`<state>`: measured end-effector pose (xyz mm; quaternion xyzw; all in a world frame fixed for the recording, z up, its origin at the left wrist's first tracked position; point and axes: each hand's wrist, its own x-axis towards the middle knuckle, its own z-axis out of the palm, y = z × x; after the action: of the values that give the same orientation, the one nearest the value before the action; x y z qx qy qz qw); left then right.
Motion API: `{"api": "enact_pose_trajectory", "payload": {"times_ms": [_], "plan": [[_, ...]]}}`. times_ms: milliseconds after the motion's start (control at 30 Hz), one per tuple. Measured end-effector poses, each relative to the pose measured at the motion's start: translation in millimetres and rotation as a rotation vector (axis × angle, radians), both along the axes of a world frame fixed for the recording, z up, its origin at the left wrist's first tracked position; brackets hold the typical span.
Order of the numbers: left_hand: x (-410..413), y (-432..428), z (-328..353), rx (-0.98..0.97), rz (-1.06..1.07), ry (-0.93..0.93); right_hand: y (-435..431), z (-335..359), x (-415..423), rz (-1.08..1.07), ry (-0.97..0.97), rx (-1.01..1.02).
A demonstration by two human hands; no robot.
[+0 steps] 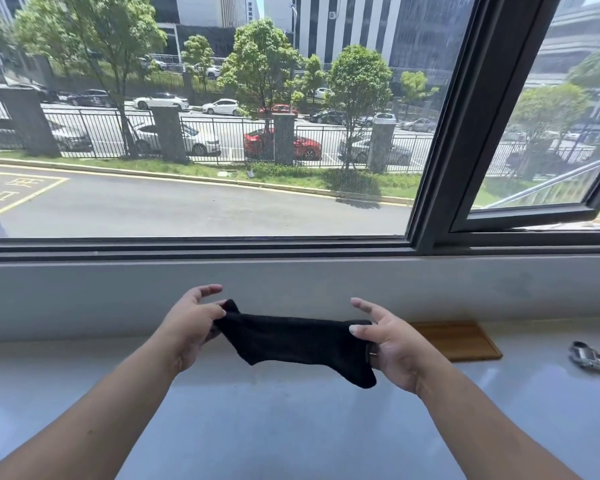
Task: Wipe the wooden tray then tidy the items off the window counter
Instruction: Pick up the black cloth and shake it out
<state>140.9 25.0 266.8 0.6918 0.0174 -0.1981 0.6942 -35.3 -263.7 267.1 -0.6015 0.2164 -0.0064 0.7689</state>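
Note:
A black cloth (291,341) hangs stretched between both my hands, held above the white window counter (257,427). My left hand (191,327) pinches its left end with thumb and fingers. My right hand (392,344) grips its right end, index finger pointing up. The wooden tray (465,341) lies flat on the counter behind my right hand, against the wall; its left part is hidden by that hand.
A small metal tool with a dark red part (594,356) lies on the counter at the far right. A grey wall (84,296) rises behind the counter to the dark window frame (447,168). The right window sash is tilted open.

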Motion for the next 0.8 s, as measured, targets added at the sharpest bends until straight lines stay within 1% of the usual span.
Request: {"api": "enact_pose_trajectory", "payload": {"times_ms": [67,133,200,267,333,367,467,533,567,600,633,667,800], "plan": [[7.5,-2.2,13.8,-0.039,0.044,-0.075,-2.6,10.5,-1.9,0.052,-0.075,0.042],[9.7,-3.8,24.7,-0.064,0.021,-0.132,-3.0,16.1,-1.9,0.078,-0.132,0.084],[6.0,-2.8,28.3,-0.105,-0.096,-0.138,-1.1,17.8,-1.8,0.091,-0.146,0.075],[1.6,0.4,27.0,-0.035,-0.246,-0.168,-0.4,15.7,-1.8,0.065,-0.124,0.043],[-1.2,2.6,24.7,0.173,-0.353,-0.271,-2.3,14.2,-2.8,0.019,-0.072,-0.066],[-1.1,3.0,24.4,0.303,-0.374,-0.342,-4.3,13.5,-3.6,0.006,-0.032,-0.181],[5.2,4.4,21.3,0.686,-0.383,-0.588,-13.1,6.9,-5.1,0.037,0.088,-0.686],[7.8,3.8,19.2,1.023,-0.403,-0.722,-14.5,1.5,-6.9,0.073,0.163,-0.952],[6.9,3.2,17.1,1.186,-0.415,-0.776,-13.9,-1.2,-8.3,0.068,0.195,-1.015],[4.4,2.0,13.2,1.296,-0.418,-0.806,-12.7,-4.7,-9.3,0.054,0.208,-1.004],[0.7,-0.7,9.1,1.31,-0.414,-0.791,-10.1,-8.4,-10.0,0.044,0.208,-0.931],[-3.9,-4.2,6.4,1.254,-0.418,-0.747,-5.3,-12.1,-9.7,0.048,0.203,-0.823],[-34.1,-35.2,3.6,0.75,-0.451,-0.471,33.7,-21.0,0.3,0.095,0.156,-0.382]]}}
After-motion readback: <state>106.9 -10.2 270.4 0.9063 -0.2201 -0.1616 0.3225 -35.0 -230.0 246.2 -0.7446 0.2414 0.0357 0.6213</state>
